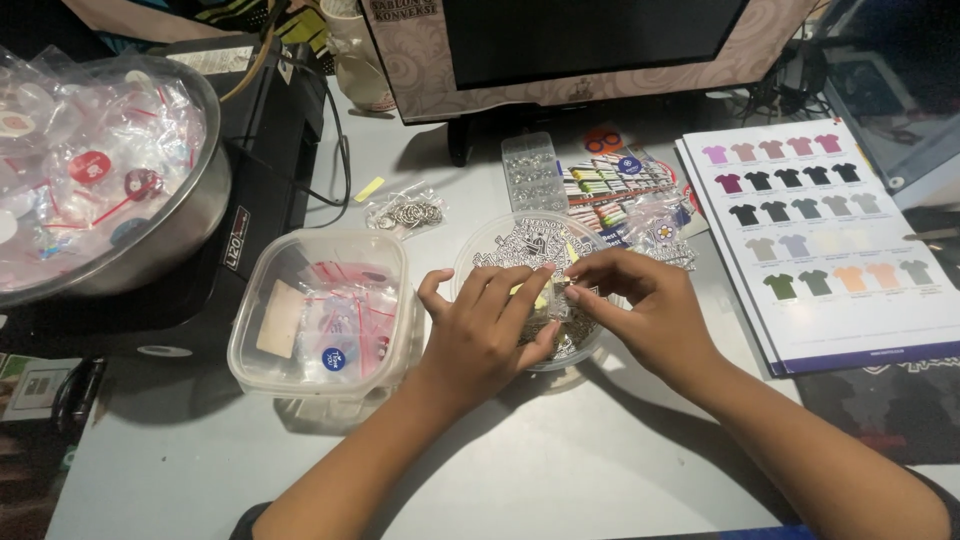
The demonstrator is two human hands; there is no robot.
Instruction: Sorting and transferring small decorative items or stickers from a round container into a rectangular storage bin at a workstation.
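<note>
Biggest thing here is the grey desk (560,470), running across the whole frame. Top centre there's a dark monitor (590,40) in a pale patterned frame. Upper left sits a big steel bowl (195,215) stuffed with clear little bags of round badges, and it's parked on a black machine (265,150). Right side of the frame has a printed shirt colour chart (840,300), rows of tiny tees in different shades, lying flat.

Lower left of centre is a clear square plastic tub (320,310) with small zip bags and a blue round sticker inside. Dead centre is a round clear container (525,250) full of small silvery metal bits; hard to say exactly what they are. Just behind it, a clear blister strip (530,172) and a colourful leaflet (610,180). A small bag of metal rings (405,212) lies up and left of the round container.

Both hands are over that round container. The left hand (485,335) has fingers curled close, tips pressed against a small yellowish piece (543,292) at the middle of the frame. The right hand (645,305) pinches narrow on the same piece from the other side, thumb and forefinger nearly meeting, fingertips touching the left ones
</note>
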